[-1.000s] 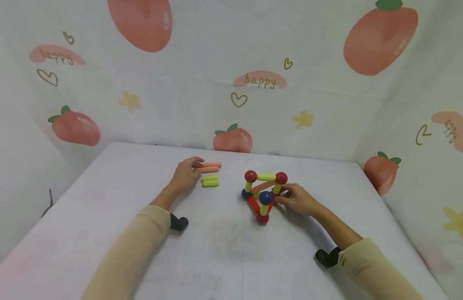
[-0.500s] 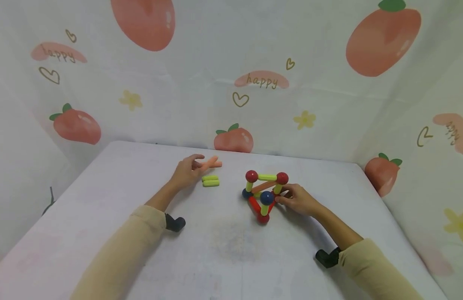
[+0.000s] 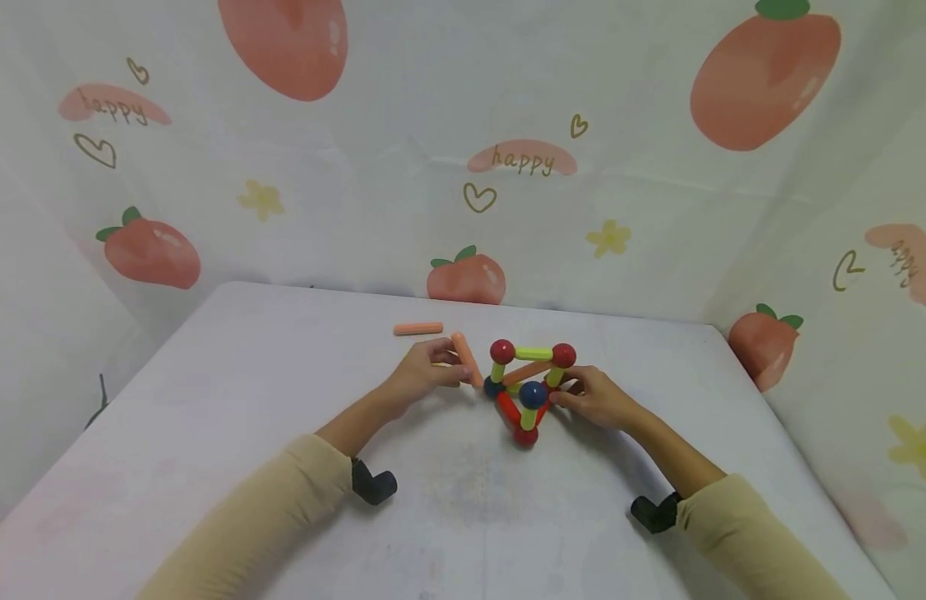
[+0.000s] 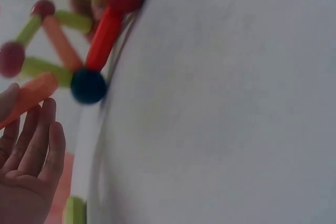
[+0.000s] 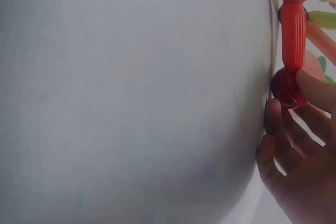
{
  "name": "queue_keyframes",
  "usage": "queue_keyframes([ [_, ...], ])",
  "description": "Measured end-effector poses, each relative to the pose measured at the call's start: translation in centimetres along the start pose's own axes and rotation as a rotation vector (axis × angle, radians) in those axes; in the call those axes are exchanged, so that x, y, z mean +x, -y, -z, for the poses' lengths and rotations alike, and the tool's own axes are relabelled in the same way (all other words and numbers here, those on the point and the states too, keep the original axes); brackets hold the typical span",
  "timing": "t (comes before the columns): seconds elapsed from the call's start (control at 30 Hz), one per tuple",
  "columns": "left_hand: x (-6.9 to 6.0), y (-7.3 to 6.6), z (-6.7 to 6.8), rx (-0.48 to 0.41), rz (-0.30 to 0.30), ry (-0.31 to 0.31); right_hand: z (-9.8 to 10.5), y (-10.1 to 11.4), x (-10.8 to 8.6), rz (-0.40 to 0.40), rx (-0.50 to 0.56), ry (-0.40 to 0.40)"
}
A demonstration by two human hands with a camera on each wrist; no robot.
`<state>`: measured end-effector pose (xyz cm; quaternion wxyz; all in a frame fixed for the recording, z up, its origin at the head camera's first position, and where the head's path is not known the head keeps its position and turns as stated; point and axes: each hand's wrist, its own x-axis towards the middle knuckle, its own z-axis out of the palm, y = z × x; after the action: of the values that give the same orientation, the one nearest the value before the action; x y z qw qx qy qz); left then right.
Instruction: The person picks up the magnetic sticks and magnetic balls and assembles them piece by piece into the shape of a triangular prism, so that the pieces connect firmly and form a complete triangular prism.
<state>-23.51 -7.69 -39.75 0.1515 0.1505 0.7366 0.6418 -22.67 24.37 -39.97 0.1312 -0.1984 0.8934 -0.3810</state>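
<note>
In the head view, my left hand pinches an orange rod, which slants beside the left of a ball-and-rod frame. The left wrist view has this orange rod between thumb and fingers, close to the frame's low blue ball. Red and blue balls joined by red, orange and yellow-green rods make up the frame, which stands on the table. My right hand grips its lower right corner. In the right wrist view, thumb and fingers hold a red ball at the end of a red rod.
A loose orange rod lies on the white table behind my left hand. Yellow-green rods are mostly hidden by that hand; one yellow-green rod shows in the left wrist view. A patterned cloth hangs behind the table.
My left hand has lifted one of the two orange rods and carried it right and nearer, up to the frame. My right hand and the frame have stayed put.
</note>
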Motion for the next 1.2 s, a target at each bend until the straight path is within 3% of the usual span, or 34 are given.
queue_keyframes([
  [0.17,-0.2,0.4,-2.1,0.017,0.023,0.070,0.0,0.1,-0.2,0.004,0.005,-0.005],
  [0.33,0.0,0.8,-3.6,0.035,0.007,0.133,0.0,0.2,-0.2,0.012,0.006,-0.007],
  [0.57,0.5,0.6,-5.1,0.092,-0.017,0.156,0.0,-0.1,0.0,0.027,-0.012,0.006],
  [0.73,0.8,0.4,-5.4,0.124,-0.041,0.164,0.0,-0.2,-0.1,0.034,-0.026,0.006],
  [0.83,0.6,0.4,-4.9,0.163,-0.052,0.166,0.0,-0.2,-0.1,0.042,-0.025,0.003],
  [0.97,0.1,0.5,-3.2,0.200,-0.080,0.143,0.0,-0.2,0.0,0.038,-0.023,0.004],
  [1.2,-0.4,0.8,1.5,0.262,-0.108,-0.045,0.0,-0.3,0.1,0.018,-0.022,0.002],
])
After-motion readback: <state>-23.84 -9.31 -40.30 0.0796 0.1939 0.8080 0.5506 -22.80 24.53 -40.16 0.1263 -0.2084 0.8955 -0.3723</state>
